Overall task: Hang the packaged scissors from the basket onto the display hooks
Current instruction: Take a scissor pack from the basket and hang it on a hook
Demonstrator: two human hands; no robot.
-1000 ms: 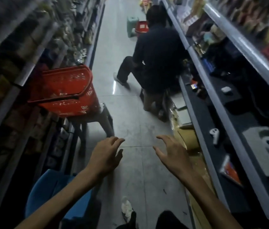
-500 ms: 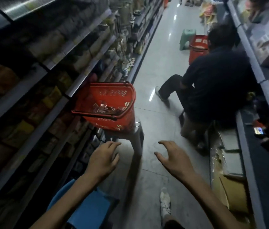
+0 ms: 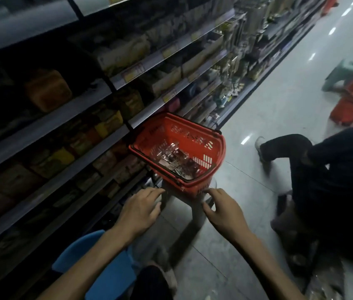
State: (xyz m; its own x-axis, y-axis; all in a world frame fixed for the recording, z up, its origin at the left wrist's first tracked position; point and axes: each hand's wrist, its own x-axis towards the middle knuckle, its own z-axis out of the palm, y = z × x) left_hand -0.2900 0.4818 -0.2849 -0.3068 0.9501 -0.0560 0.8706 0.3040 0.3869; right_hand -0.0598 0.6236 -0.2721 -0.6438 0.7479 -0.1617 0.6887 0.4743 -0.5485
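The left hand and right hand, fingers loosely spread, hold nothing just beside the basket.

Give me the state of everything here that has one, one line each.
red basket: upright on the stool, handles folded down, loaded.
packaged scissors: lying loose in the basket, none picked up.
grey stool: upright, carrying the basket.
left hand: open, empty, by the stool's near edge.
right hand: open, empty, fingertips at the basket's near corner; contact unclear.
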